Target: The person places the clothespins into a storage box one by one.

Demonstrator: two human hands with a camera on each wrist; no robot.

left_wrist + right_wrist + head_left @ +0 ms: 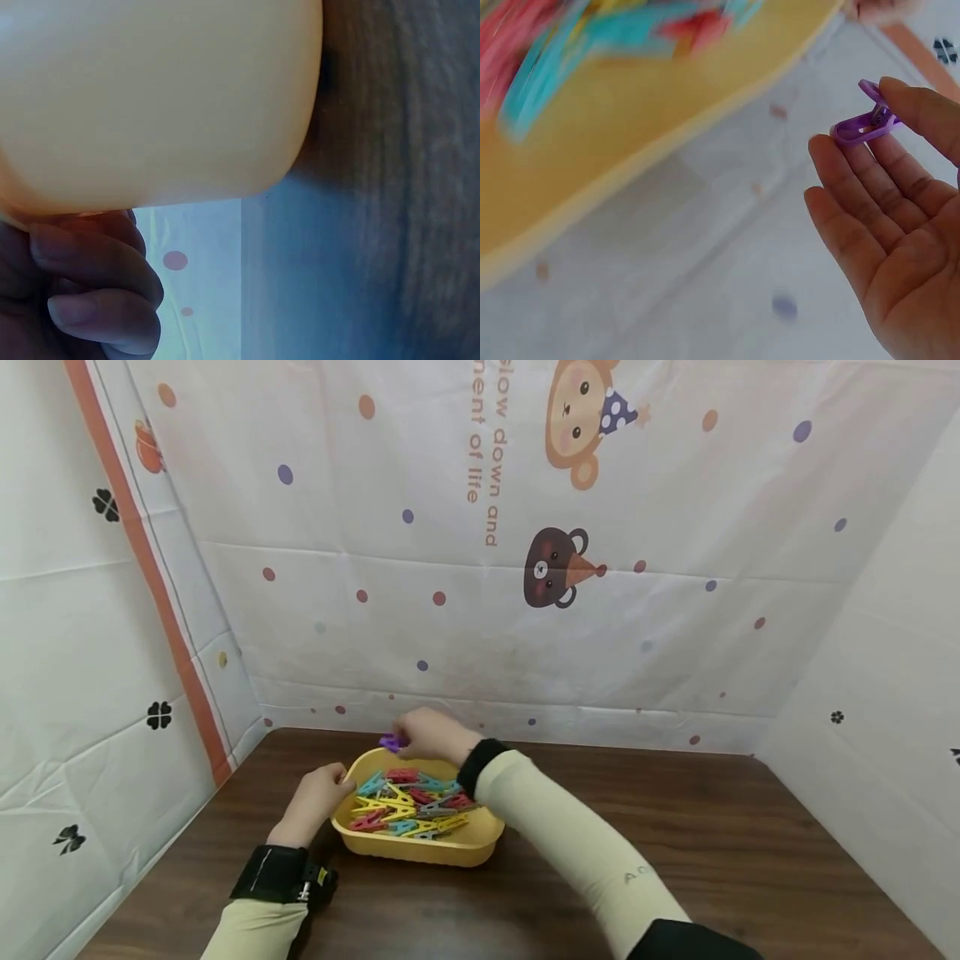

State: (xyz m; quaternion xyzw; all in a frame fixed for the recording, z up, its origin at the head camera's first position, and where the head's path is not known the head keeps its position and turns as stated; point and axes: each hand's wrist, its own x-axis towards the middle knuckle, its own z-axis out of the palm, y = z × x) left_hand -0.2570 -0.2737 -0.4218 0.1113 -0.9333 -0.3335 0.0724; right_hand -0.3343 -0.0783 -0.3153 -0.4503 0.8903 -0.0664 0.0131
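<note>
A yellow plastic basin [420, 850] stands on the table, holding a heap of clothespins [405, 802] in red, yellow, blue and grey. At its left end my left hand [315, 797] grips the rim; in the left wrist view the curled fingers [105, 262] sit against the basin's edge. My right hand [435, 735] is over the basin's far rim. It pinches a purple clothespin [862, 129] between the thumb and the fingers, beyond the rim and apart from the heap.
The dark wooden table [637, 843] reaches out to the right of the basin. A white patterned cloth [450, 635] hangs right behind the table's far edge, with more cloth on both sides.
</note>
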